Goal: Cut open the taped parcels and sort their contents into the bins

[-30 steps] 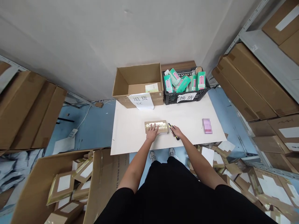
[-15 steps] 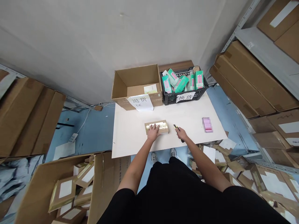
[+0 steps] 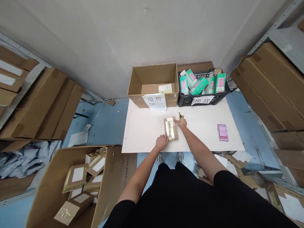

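A small taped cardboard box (image 3: 170, 127) lies on the white tabletop (image 3: 142, 133), its long side running away from me. Shiny tape covers its upper face. My left hand (image 3: 161, 142) touches the box at its near left corner, fingers bent against the edge. At the far right corner is my right hand (image 3: 181, 121), closed round a black and yellow utility knife (image 3: 180, 116) while its thumb reaches the box. Most of the knife is hidden in the fingers, and I cannot tell whether its blade is out.
An open carton (image 3: 153, 80) with a paper sign stands at the back, beside a black crate (image 3: 203, 88) of green and pink boxes. A pink item (image 3: 222, 132), blurred, lies at the right. Left of the table, a large carton (image 3: 104, 183) holds several parcels. Shelves (image 3: 263, 82) flank both sides.
The box has turned from lying crosswise to pointing away from me. My right hand has come up to it with the knife, and my left hand has shifted to its near corner.
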Demonstrator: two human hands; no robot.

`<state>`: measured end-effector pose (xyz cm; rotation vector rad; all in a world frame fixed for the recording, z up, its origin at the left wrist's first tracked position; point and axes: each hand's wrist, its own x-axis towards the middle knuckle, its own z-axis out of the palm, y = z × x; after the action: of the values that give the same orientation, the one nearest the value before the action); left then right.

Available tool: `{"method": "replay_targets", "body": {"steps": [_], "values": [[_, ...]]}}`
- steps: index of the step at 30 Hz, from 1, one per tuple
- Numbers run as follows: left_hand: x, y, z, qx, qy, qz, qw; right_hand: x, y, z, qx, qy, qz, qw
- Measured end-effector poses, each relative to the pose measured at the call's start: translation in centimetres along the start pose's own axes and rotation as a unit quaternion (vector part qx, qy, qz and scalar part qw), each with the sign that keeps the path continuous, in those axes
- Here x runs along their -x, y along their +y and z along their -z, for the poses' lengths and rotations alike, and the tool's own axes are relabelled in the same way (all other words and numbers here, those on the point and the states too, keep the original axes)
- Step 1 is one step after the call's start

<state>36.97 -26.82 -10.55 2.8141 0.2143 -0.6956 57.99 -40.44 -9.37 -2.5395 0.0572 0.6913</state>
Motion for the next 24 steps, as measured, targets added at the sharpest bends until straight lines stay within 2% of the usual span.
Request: {"method": "replay_targets", "body": {"steps": [2, 5, 7, 9, 12, 15, 17, 20, 22, 24], "values": [[-0.5, 0.1, 0.4, -0.011, 0.013, -0.027, 0.999, -0.6, 0.4, 1.1, -0.003, -0.017, 0.027, 0.999], [-3.6, -0.4, 2.9, -0.041, 0.019, -0.081, 0.996, 1.3, 3.2, 1.5, -0.015, -0.015, 0.027, 0.999], [-6.3, -0.8, 4.9, -0.064, -0.015, -0.162, 0.985, 3.8, 5.7, 0.7, -0.011, -0.014, 0.019, 1.0], [-8.6, -1.2, 6.3, -0.077, -0.06, -0.237, 0.967, 6.1, 8.0, -0.7, 0.001, -0.049, 0.014, 0.999], [-10.0, -1.5, 6.8, -0.069, -0.094, -0.265, 0.957, 7.7, 9.6, -2.1, 0.009, -0.077, -0.004, 0.997], [-8.9, -0.5, 5.2, -0.064, -0.067, -0.183, 0.979, 5.9, 8.7, -1.4, 0.027, -0.054, -0.005, 0.998], [-7.3, 1.4, 3.2, -0.066, -0.036, -0.073, 0.995, 3.7, 7.2, -0.1, 0.047, -0.023, 0.005, 0.999], [-5.1, 5.2, 0.1, -0.057, -0.011, 0.085, 0.995, 0.9, 5.8, 1.9, 0.042, -0.002, 0.025, 0.999], [-4.2, 7.1, -1.3, -0.06, -0.001, 0.12, 0.991, 0.4, 6.3, 2.5, -0.002, 0.007, 0.017, 1.0], [-3.8, 7.8, -1.8, -0.07, 0.016, 0.119, 0.99, 1.2, 8.1, 2.5, -0.067, -0.013, 0.007, 0.998]]}}
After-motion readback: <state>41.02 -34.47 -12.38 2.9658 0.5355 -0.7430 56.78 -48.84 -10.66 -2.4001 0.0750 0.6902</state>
